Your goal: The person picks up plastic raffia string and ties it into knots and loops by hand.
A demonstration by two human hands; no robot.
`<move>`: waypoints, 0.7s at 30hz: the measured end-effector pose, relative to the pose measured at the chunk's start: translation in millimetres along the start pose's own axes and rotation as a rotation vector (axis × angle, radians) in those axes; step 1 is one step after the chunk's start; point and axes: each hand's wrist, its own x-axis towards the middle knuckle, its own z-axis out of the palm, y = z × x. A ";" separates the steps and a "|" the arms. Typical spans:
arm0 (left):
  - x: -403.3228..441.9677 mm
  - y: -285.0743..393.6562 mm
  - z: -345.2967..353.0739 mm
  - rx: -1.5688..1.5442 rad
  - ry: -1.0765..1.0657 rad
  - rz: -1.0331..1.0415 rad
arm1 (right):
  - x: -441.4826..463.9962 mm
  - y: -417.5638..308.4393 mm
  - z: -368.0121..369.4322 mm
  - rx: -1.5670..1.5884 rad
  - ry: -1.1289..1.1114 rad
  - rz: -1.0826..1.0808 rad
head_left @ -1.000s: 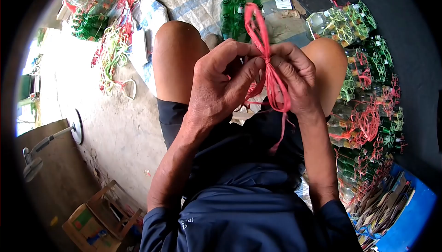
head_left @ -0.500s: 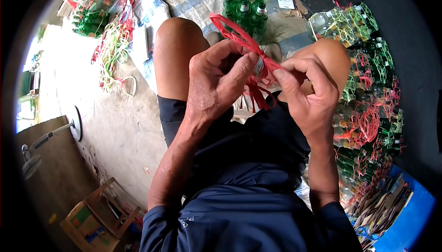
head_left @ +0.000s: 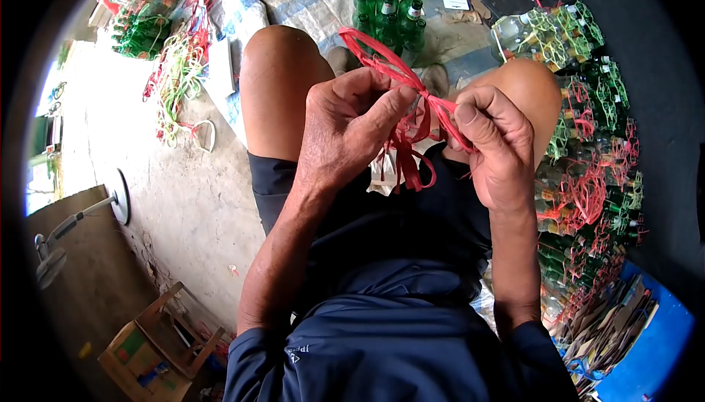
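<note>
A bundle of red plastic twine (head_left: 400, 71) is stretched between my two hands above my lap. Loops rise to the upper left, and loose strands hang below the knot between my fingers. My left hand (head_left: 352, 119) pinches the bundle just left of the knot with thumb and forefinger. On the other side, my right hand (head_left: 496, 134) has its fingers closed on strands that run out from the knot. Parts of the twine are hidden behind the fingers of both hands.
Green glass bottles (head_left: 388, 20) stand on a striped sheet (head_left: 308, 5) beyond my knees. Bottles tied with coloured twine (head_left: 580, 189) are stacked at right, near a blue box (head_left: 646, 343) of cardboard pieces. Loose twine (head_left: 180, 86), a fan (head_left: 121, 196) and a wooden stool (head_left: 158, 343) are at left.
My right hand has turned and shifted slightly, drawing strands down and right from the knot. My left hand keeps its pinch, and the hanging strands have swung lower.
</note>
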 end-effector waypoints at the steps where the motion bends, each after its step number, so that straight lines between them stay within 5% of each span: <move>1: 0.5 0.7 0.2 0.003 -0.003 -0.001 | 0.3 0.1 0.2 0.044 0.000 0.012; 15: 4.9 0.1 -5.4 0.048 -0.029 -0.059 | 10.0 -9.7 -5.0 0.355 -0.006 0.189; 21: 2.8 -4.2 -2.8 -0.059 -0.029 -0.114 | 12.8 3.8 -1.3 0.299 0.142 -0.079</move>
